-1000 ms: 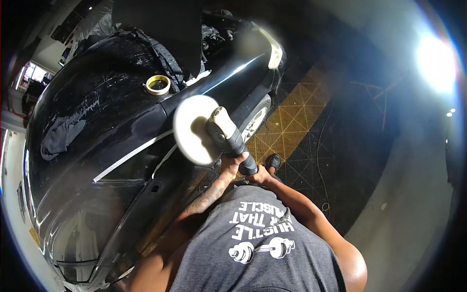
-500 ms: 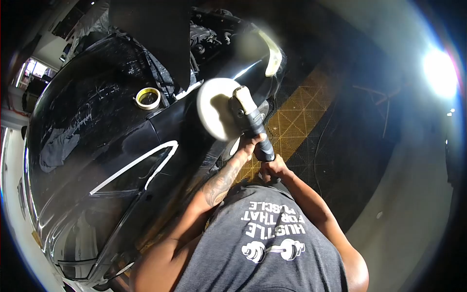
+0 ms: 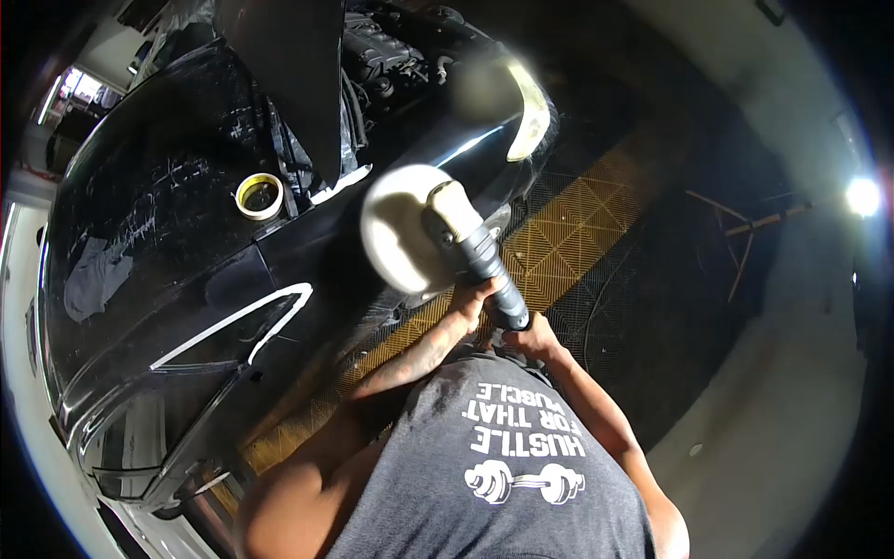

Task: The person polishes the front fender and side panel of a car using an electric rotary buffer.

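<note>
A polisher (image 3: 484, 252) with a round white pad (image 3: 386, 233) is held in both of my hands. My left hand (image 3: 472, 303) is wrapped round its body behind the head. My right hand (image 3: 534, 337) is closed at the tool's rear end, close to my waist. The pad lies along the side of a glossy black car fender (image 3: 349, 219), tilted toward it; whether it touches the paint I cannot tell. Part of the fender is hidden behind the pad.
White masking tape (image 3: 228, 326) edges the side window. On the car stands a tape roll (image 3: 260, 197). The hood (image 3: 289, 74) is raised beside the engine bay (image 3: 386, 61); a headlight (image 3: 531, 112) lies farther forward. A lit lamp (image 3: 863, 197) on a stand is at right, above tiled flooring (image 3: 587, 224).
My view has turned a little, so the car sits farther left and the lamp stand shows more fully. The polisher has shifted slightly left and down in view, with both hands still on it.
</note>
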Action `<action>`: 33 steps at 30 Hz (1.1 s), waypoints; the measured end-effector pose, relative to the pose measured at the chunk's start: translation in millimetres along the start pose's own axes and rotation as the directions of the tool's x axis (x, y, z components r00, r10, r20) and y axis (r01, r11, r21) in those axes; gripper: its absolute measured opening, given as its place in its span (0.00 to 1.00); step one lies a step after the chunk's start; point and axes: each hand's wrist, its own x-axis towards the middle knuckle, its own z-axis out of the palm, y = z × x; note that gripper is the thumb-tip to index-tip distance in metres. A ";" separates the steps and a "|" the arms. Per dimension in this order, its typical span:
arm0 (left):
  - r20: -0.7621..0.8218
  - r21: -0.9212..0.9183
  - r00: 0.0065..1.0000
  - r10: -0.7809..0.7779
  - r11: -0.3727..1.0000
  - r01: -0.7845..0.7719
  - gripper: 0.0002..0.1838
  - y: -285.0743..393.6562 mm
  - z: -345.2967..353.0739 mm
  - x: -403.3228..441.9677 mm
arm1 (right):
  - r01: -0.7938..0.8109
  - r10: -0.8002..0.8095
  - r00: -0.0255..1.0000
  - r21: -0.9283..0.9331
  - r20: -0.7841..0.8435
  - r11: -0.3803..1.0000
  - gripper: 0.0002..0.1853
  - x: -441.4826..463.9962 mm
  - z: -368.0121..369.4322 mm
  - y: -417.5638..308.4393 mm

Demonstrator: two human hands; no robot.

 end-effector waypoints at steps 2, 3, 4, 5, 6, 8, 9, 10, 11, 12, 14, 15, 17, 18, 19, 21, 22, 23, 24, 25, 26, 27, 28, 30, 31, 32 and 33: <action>0.039 -0.002 0.999 -0.005 1.000 0.005 0.31 4.9 8.6 10.0 | -0.033 0.027 0.999 0.188 0.032 0.982 0.19 5.2 -3.7 2.7; 0.029 -0.008 1.000 -0.004 1.000 0.004 0.31 3.5 8.6 10.4 | 0.012 -0.017 0.999 0.146 0.036 0.989 0.17 2.9 -7.4 1.0; 0.004 0.005 0.999 -0.049 0.999 0.049 0.31 3.4 6.7 9.6 | 0.057 -0.062 0.997 0.104 0.040 0.993 0.15 0.6 -11.1 -0.8; -0.017 0.019 0.996 -0.091 0.996 0.092 0.32 5.0 5.2 10.0 | 0.057 -0.062 0.997 0.099 0.045 0.993 0.15 -1.2 -13.7 -5.5; -0.035 0.012 0.997 -0.071 0.997 0.072 0.32 13.0 6.4 2.6 | 0.062 -0.083 0.994 0.255 0.069 0.965 0.16 -2.8 -12.7 -12.3; 0.006 -0.064 0.999 -0.032 0.997 0.033 0.32 14.0 1.9 -2.4 | 0.235 -0.240 0.971 0.151 0.013 0.960 0.21 -0.3 -12.5 -3.9; 0.070 -0.086 0.998 0.008 0.996 -0.002 0.32 22.4 6.5 -5.9 | 0.229 -0.230 0.973 0.040 0.011 0.973 0.27 1.9 -15.2 -6.9; -0.020 -0.176 0.998 0.067 0.982 -0.069 0.30 23.0 15.9 -7.4 | 0.194 -0.194 0.980 0.002 0.042 0.981 0.28 3.3 -18.7 -9.6; -0.026 -0.184 0.998 0.065 0.980 -0.069 0.30 23.5 19.2 -5.5 | 0.159 -0.156 0.985 -0.038 0.073 0.986 0.29 4.7 -22.7 -12.9; -0.015 -0.160 0.996 0.087 0.983 -0.088 0.31 23.7 20.6 -2.8 | 0.213 -0.212 0.976 -0.013 0.044 0.977 0.25 7.4 -23.6 -14.2; -0.003 -0.139 0.999 0.044 0.989 -0.044 0.29 19.9 20.1 6.4 | 0.175 -0.178 0.983 0.058 0.045 0.983 0.23 7.5 -31.7 -15.6; -0.015 -0.155 1.000 0.000 0.988 -0.002 0.27 3.5 16.1 16.9 | 0.144 -0.150 0.988 0.133 0.040 0.981 0.22 7.9 -36.8 -18.8; 0.023 -0.134 0.999 -0.025 0.991 0.028 0.26 -9.8 19.3 34.1 | 0.088 -0.093 0.994 0.091 0.055 0.992 0.19 16.0 -51.0 -11.2; -0.068 -0.117 0.997 -0.040 0.993 0.032 0.27 -12.0 29.5 39.5 | 0.129 -0.130 0.991 0.070 0.013 0.989 0.18 18.8 -58.6 -9.6; 0.004 -0.111 1.000 -0.029 0.993 0.030 0.31 -4.5 40.8 47.5 | 0.168 -0.167 0.986 0.048 -0.027 0.985 0.17 21.6 -66.6 -8.2; 0.004 -0.132 0.996 -0.086 0.988 0.085 0.37 14.4 60.9 55.0 | 0.112 -0.108 0.993 0.080 -0.053 0.990 0.14 28.3 -82.5 -6.3; 0.055 -0.203 0.986 -0.160 0.965 0.168 0.38 4.1 58.4 69.9 | 0.083 -0.080 0.996 0.088 -0.042 0.993 0.14 32.5 -91.8 0.0; 0.112 -0.266 0.967 -0.229 0.931 0.251 0.39 -5.5 56.8 85.1 | 0.055 -0.052 0.998 0.097 -0.034 0.994 0.13 38.3 -97.8 4.1; 0.131 -0.260 0.974 -0.184 0.942 0.213 0.39 -1.7 63.8 94.9 | 0.041 -0.017 0.993 0.206 -0.116 0.978 0.13 31.0 -101.8 -23.1; 0.153 -0.253 0.979 -0.135 0.952 0.171 0.40 0.9 69.8 105.9 | 0.118 -0.114 0.988 0.036 -0.099 0.992 0.14 37.5 -112.0 -16.4; 0.108 -0.279 0.988 -0.114 0.950 0.140 0.39 0.3 77.8 112.6 | 0.067 -0.065 0.994 0.017 -0.087 0.998 0.15 44.0 -118.5 -10.5; 0.107 -0.286 0.987 -0.123 0.946 0.149 0.39 1.8 80.2 114.6 | 0.011 -0.011 0.997 -0.001 -0.072 1.000 0.16 46.8 -122.1 -15.0; 0.120 -0.303 0.986 -0.120 0.941 0.152 0.38 2.1 83.2 114.9 | 0.001 -0.001 0.997 -0.006 -0.071 1.000 0.16 48.1 -127.0 -19.6; 0.138 -0.300 0.985 -0.104 0.944 0.141 0.33 9.1 88.5 109.8 | 0.043 -0.044 0.999 -0.051 -0.018 0.998 0.16 42.7 -139.1 -36.6; 0.101 -0.343 0.983 -0.152 0.922 0.178 0.29 18.0 90.5 102.7 | 0.031 -0.031 0.999 -0.052 -0.008 0.998 0.16 39.1 -140.2 -46.2; 0.086 -0.347 0.987 -0.134 0.925 0.156 0.28 14.7 86.1 96.3 | 0.092 -0.092 0.996 -0.014 0.014 0.996 0.16 36.4 -139.1 -54.1; 0.072 -0.351 0.991 -0.115 0.927 0.133 0.26 11.7 82.1 89.4 | 0.153 -0.154 0.988 0.024 0.033 0.988 0.16 36.2 -141.1 -57.1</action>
